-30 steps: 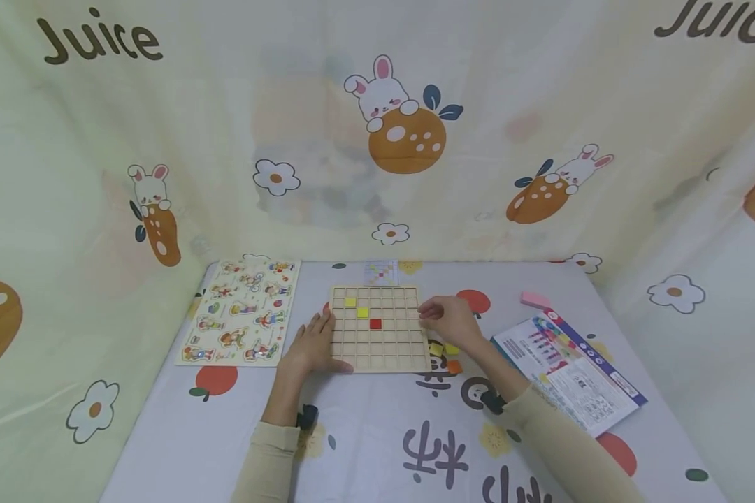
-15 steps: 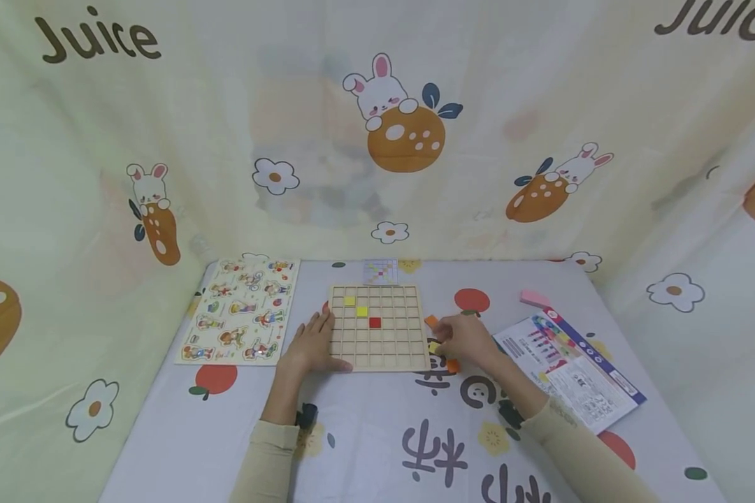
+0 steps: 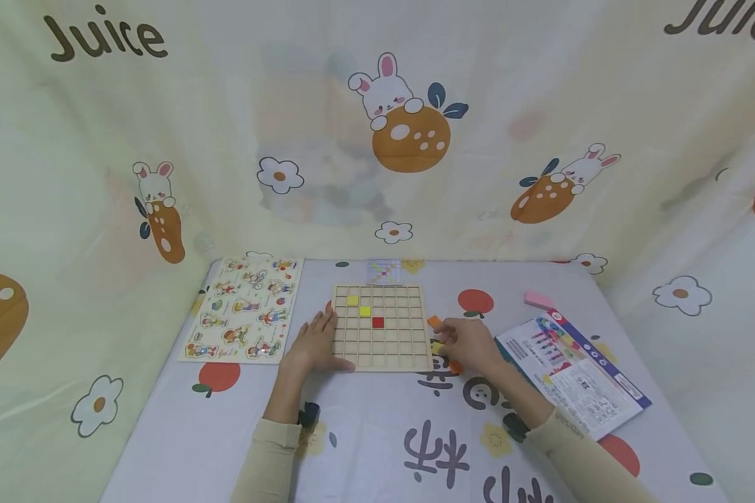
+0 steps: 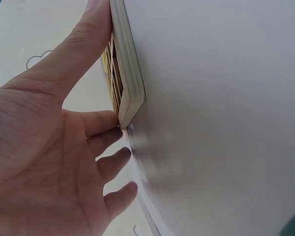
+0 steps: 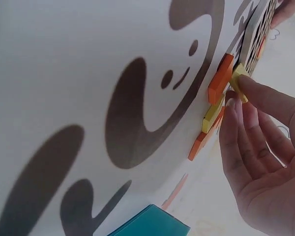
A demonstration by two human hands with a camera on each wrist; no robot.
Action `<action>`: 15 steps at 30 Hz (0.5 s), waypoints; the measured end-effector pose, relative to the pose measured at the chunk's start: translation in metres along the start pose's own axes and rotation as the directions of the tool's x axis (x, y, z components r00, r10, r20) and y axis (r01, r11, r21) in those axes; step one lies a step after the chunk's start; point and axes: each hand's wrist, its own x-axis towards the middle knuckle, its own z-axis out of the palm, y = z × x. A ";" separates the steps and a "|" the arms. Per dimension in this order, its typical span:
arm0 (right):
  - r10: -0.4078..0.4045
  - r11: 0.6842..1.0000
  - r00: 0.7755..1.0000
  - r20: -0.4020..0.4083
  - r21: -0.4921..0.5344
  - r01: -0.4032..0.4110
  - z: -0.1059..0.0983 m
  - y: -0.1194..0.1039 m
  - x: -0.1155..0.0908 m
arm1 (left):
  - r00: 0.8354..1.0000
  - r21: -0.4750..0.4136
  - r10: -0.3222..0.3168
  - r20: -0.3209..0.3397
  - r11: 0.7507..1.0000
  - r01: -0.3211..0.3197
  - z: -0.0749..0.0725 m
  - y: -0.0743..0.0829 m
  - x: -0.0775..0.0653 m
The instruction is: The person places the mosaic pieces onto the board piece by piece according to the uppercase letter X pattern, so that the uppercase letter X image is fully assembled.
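Beside the wooden grid board [image 3: 390, 344], the right hand [image 3: 473, 345] is pinching a yellow square tile [image 5: 237, 82]; the left hand [image 3: 313, 346], fingers spread, is touching its left edge.

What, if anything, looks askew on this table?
The flat white-and-blue printed box lies slanted, while the square wooden grid board sits straight. Beside that board, small orange square tiles lie loose at differing angles. Nothing looks damaged.
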 end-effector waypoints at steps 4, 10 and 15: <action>-0.011 1.000 1.000 -0.007 0.023 0.011 -0.003 -0.002 0.001 | 1.000 0.001 -0.003 -0.004 1.000 0.003 -0.002 0.002 0.000; -0.068 0.995 0.995 -0.069 0.069 0.072 -0.010 -0.015 0.008 | 1.000 0.004 -0.004 -0.012 1.000 0.004 -0.002 0.002 0.000; -0.088 0.992 0.994 -0.066 0.082 0.093 -0.008 -0.025 0.016 | 1.000 0.008 -0.005 -0.005 1.000 0.005 -0.001 0.002 0.001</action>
